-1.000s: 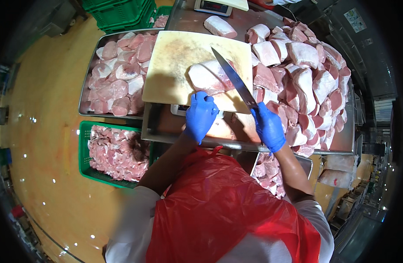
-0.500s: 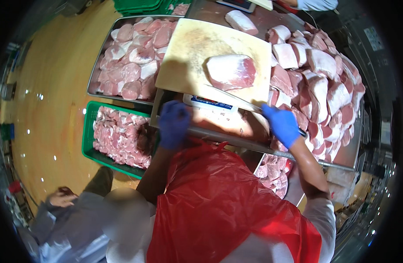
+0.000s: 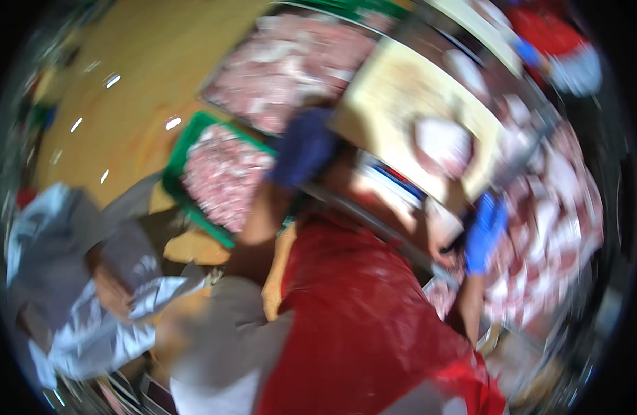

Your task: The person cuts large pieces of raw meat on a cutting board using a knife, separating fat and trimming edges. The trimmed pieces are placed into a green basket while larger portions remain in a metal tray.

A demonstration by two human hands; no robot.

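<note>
Motion blur smears this moment. My left hand, in a blue glove, is by the near corner of the cutting board, next to the metal tray of meat; its fingers are too blurred to read. My right hand, also blue-gloved, is closed round a knife at the board's right. The dark handle end shows below the hand, and a blurred grey blade appears to point up and right. A pale, fat-capped piece of meat lies on the cream cutting board, apart from both hands.
Left of the board stands a metal tray of meat slices, with a green crate of trimmings nearer. Many meat pieces are heaped at right. A scale sits below the board. Another person is at lower left, another at upper right.
The whole view has swung and blurred. The knife blade, which lay leftward along the board's near edge, now appears to point up and right. The meat piece is still on the board.
</note>
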